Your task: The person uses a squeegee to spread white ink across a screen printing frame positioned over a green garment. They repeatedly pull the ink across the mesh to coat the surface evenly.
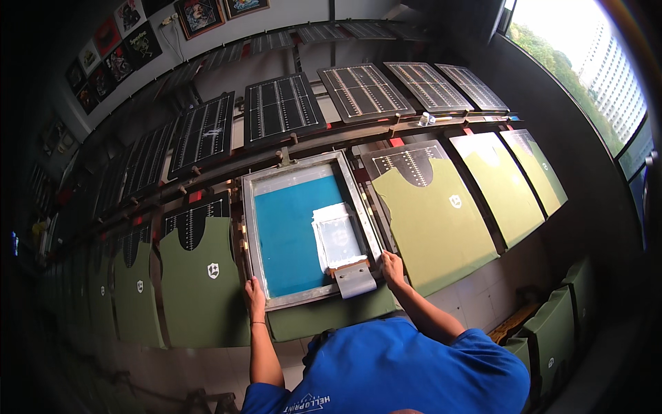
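A screen printing frame (pixel 299 301) with metal edges and blue mesh (pixel 286 231) lies over a green shirt panel (pixel 324 321), hiding most of it. At its near left corner my left hand (pixel 255 298) grips the frame's side. My right hand (pixel 392 269) holds the opposite side, near the right corner. White ink and pale tape surround a light window (pixel 339 238) in the mesh, where a faint emblem shows. Against the window's near edge rests a squeegee (pixel 355 280) with a grey metal handle plate; neither hand touches it.
Green shirt panels with white emblems lie on boards to the left (pixel 196 283) and right (pixel 441 221). Behind runs a rail (pixel 303 138) and a row of black ruled boards (pixel 283 107). Small containers (pixel 423 119) stand on the rail. More green panels (pixel 552 345) sit at lower right.
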Demonstrator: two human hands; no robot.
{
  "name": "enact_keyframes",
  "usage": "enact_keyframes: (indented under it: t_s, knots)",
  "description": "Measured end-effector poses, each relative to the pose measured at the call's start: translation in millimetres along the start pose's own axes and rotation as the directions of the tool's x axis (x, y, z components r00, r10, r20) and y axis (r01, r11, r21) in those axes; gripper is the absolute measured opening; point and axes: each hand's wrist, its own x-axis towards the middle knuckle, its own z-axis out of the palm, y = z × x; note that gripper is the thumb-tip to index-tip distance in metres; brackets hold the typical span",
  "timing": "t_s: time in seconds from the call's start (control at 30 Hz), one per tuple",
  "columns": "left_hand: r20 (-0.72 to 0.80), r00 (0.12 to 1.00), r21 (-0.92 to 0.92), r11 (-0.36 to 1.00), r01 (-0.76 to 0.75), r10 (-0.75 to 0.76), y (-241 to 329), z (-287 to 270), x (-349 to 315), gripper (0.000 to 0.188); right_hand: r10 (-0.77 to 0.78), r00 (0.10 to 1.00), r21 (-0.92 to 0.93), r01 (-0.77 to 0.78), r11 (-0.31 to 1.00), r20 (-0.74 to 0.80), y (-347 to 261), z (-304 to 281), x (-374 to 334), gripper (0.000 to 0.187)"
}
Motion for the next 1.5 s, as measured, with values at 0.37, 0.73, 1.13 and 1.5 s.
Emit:
enact_keyframes:
  t_s: [0.37,0.73,1.13,1.5]
  knots:
    - [-0.01,0.998,-0.105,0.992,-0.067,0.067,84,81,-120,0.036,0.016,0.996,0.15,-0.002,0.989,-0.091,17,-136,34,0.028]
    - [0.11,0.992,-0.134,0.99,-0.044,0.059,159,358,-251,0.03,0.003,0.968,0.105,0.025,0.994,-0.251,44,-411,149,0.04]
    - [-0.067,0.998,-0.035,0.999,-0.009,0.006,168,415,-260,0.033,-0.064,0.995,0.116,0.072,0.991,-0.074,38,-441,209,0.042]
    - [0.056,0.996,0.023,0.998,0.066,-0.068,166,405,-249,0.045,0.027,0.993,0.091,-0.017,0.996,-0.118,37,-438,223,0.04]
